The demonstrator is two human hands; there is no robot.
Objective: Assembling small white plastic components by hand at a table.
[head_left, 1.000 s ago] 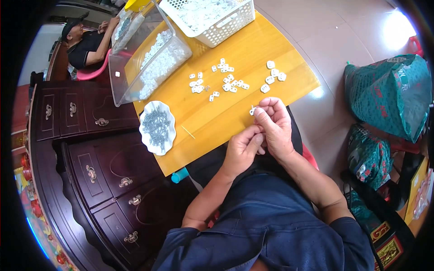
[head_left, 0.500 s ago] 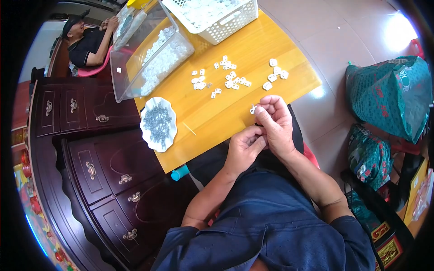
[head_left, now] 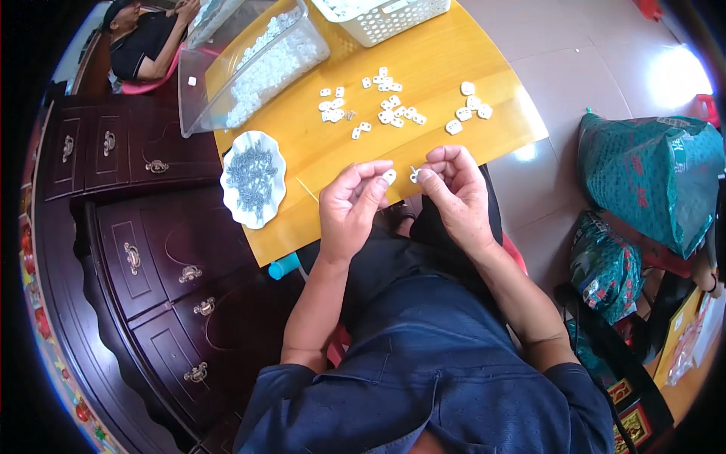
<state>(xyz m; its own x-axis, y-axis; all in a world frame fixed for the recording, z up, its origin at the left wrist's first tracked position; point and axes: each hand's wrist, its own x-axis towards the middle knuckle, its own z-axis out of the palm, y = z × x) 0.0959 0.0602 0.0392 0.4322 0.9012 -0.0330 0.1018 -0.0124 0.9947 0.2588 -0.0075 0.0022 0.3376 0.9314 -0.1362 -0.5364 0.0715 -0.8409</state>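
Just above the near edge of the wooden table (head_left: pixel 363 155), my left hand (head_left: pixel 353 204) pinches a small white plastic piece (head_left: pixel 389 176) between thumb and forefinger. Across a narrow gap, my right hand (head_left: pixel 455 200) grips a small white clip-like part (head_left: pixel 414 175) with a thin prong sticking up. Beyond both hands lie loose white plastic pieces (head_left: pixel 391 113) with holes, in small groups. Another group of rounded white pieces (head_left: pixel 469 106) lies farther right. A scalloped white dish (head_left: pixel 277 181) of grey metal screws or pins (head_left: pixel 253 178) stands at the left edge.
A clear bin (head_left: pixel 204 98) of white parts and a white perforated basket (head_left: pixel 401 26) stand at the back. Dark wooden drawers (head_left: pixel 151 257) flank the table on the left, where another person (head_left: pixel 147 45) sits farther off. Teal bags (head_left: pixel 650 166) rest on the right.
My left hand has moved up and left, away from my right hand, and now shows a white piece at its fingertips. My right hand still pinches its part. The whole view has shifted slightly.
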